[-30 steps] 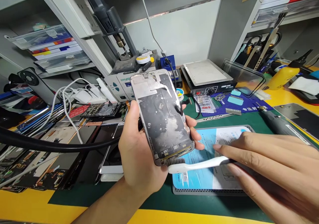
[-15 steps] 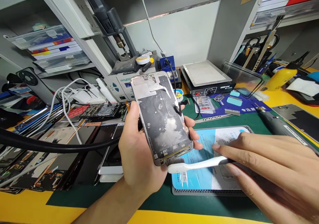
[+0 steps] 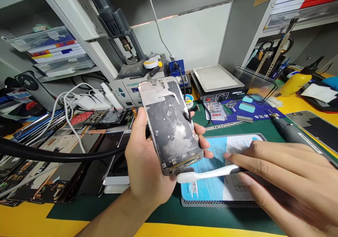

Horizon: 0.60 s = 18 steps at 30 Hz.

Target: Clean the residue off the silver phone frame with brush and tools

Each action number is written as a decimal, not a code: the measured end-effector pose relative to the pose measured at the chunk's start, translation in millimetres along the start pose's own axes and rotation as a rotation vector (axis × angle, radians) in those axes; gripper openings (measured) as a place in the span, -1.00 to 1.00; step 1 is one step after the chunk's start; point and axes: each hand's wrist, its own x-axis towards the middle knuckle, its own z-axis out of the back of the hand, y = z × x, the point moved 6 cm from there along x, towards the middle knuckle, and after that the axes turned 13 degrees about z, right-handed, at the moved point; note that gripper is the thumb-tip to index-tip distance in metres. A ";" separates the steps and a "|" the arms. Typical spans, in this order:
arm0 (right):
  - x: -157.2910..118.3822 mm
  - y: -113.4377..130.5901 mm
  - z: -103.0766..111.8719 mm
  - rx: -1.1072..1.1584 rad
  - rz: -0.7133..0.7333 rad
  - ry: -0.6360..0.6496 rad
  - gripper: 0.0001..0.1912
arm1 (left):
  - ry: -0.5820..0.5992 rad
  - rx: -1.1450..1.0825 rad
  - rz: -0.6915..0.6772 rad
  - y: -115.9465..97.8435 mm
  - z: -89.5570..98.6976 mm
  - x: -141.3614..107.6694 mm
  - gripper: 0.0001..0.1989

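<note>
Pinching a toothbrush (image 3: 208,174), the right hand (image 3: 285,177) held it along the near edge of a phone panel (image 3: 165,131) the left hand (image 3: 148,165) clasped.

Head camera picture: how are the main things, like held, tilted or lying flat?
Left hand: gripping the phone panel
Right hand: pinching the toothbrush
Phone panel: tilted, whitish patches
Toothbrush: bristles at the phone panel's lower edge
Blue-and-white package: lying flat
Hot plate: can't tell if on

Phone panel (image 3: 166,121) tipped slightly, view edged right
</note>
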 end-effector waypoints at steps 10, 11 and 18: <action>-0.2 -0.7 -1.2 0.015 0.005 0.014 -0.73 | -0.020 -0.008 0.018 -1.4 -0.1 0.6 -0.19; 0.2 -0.7 -1.2 0.019 0.006 0.013 -0.73 | -0.018 -0.008 0.018 -1.3 -0.3 0.8 -0.19; 5.5 0.1 -1.1 0.021 0.032 -0.004 -0.74 | -0.016 -0.001 0.014 0.3 1.0 1.2 -0.18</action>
